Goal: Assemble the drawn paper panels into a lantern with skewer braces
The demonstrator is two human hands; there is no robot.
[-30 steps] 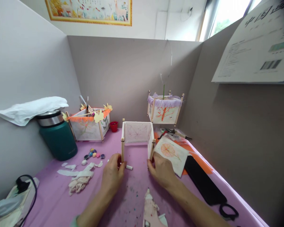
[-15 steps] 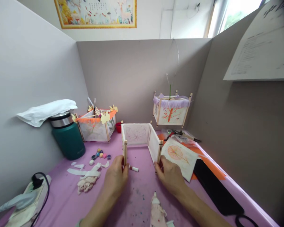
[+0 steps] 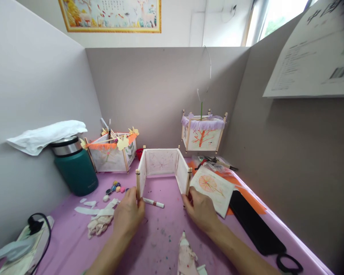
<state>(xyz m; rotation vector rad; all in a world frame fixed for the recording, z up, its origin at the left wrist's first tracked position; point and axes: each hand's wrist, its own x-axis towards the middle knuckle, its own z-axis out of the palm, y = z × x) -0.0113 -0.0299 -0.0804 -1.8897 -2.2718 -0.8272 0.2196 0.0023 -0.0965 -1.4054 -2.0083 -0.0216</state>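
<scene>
The frame [image 3: 162,168] is upright, its three white panels at nine, twelve and three o'clock, opening toward six. Pale wooden posts [image 3: 138,181] (dark bands near their tops) mark its corners; the twelve-o'clock panel bears a faint, spidery drawing [image 3: 161,161].

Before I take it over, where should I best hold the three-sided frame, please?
Probably by its front posts, above the left hand and right hand, from the near side: slim uprights end the side panels where the frame stands open.
</scene>
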